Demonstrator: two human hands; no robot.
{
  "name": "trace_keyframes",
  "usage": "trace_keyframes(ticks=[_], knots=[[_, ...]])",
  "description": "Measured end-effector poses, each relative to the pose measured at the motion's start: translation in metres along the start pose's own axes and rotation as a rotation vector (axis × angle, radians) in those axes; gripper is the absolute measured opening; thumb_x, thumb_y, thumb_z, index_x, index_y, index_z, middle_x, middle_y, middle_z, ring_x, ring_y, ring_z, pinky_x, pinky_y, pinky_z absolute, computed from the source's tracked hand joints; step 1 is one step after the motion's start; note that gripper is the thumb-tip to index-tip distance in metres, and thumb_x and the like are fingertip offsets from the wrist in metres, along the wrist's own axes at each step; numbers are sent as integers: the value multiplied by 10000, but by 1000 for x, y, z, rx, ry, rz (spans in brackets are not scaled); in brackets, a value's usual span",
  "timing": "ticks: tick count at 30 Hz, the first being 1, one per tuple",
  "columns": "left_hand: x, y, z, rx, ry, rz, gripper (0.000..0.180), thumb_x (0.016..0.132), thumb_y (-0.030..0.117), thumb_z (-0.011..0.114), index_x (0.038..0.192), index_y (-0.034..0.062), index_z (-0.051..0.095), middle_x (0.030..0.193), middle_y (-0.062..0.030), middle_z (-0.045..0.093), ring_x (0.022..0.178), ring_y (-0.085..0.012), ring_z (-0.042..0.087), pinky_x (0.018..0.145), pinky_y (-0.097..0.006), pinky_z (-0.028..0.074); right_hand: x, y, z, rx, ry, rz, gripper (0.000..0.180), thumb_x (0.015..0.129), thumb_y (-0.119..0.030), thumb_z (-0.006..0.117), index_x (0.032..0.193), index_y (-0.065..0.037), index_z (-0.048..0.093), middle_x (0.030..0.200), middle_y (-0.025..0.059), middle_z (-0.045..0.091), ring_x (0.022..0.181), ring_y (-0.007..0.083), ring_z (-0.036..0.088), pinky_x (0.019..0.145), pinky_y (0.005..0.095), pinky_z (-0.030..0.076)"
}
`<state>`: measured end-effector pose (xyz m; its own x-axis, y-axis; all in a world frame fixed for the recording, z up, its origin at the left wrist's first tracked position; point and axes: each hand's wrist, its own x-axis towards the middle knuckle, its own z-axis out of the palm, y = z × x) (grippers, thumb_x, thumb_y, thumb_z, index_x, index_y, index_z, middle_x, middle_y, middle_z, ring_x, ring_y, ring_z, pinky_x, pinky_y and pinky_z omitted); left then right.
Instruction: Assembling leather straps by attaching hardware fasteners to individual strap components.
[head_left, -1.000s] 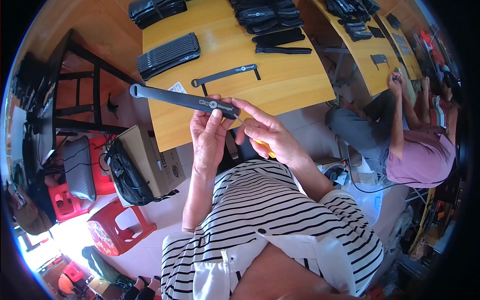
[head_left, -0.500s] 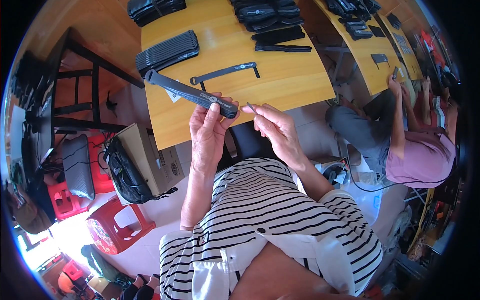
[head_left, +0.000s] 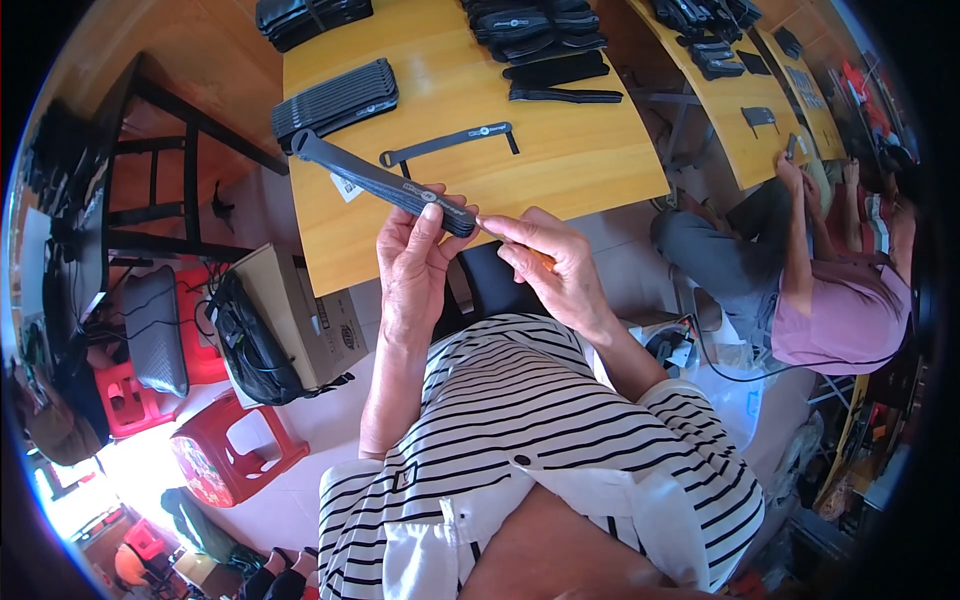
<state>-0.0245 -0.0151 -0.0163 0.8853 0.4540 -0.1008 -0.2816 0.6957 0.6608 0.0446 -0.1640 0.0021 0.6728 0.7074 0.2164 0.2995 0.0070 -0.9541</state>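
My left hand is closed round one end of a stack of dark grey straps, thumb on top. The stack points up and left over the table edge, and its far end has a rounded tip with a hole. Close to the gripped end is my right hand, pinching a small tool with an orange part, mostly hidden by the fingers. The right fingertips are at the stack's end; whether they touch it I cannot tell. A single grey strap lies on the wooden table beyond.
Bundled straps lie at the table's left, with more piles at the back. Left of me are a cardboard box and a red stool. A person in pink sits at another table to the right.
My right hand has turned and moved slightly left, toward the end of the stack, and an orange part now shows in it. My left hand still grips the straps.
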Motion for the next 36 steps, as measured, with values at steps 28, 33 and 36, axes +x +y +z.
trace_keyframes(ticks=[28,33,36], knots=[[4,-1,-4,108,21,52,274,875,105,558,1105,-24,482,959,-137,606,904,-231,624,802,-350,537,6,4,9,-121,146,-38,317,759,59,624,1035,-92,660,678,52,519,574,135,494,520,247,402],[4,-2,-3,90,30,79,258,875,98,557,1093,-18,484,982,-141,600,925,-230,617,816,-351,530,7,4,9,-178,155,-55,316,752,55,631,1029,-93,663,672,52,516,555,144,490,508,253,395],[4,-3,-3,81,19,91,264,866,84,568,1096,-12,480,993,-143,597,932,-230,614,826,-354,526,7,4,10,-174,175,-53,327,747,63,624,1028,-99,665,660,52,504,547,141,486,503,254,391]])
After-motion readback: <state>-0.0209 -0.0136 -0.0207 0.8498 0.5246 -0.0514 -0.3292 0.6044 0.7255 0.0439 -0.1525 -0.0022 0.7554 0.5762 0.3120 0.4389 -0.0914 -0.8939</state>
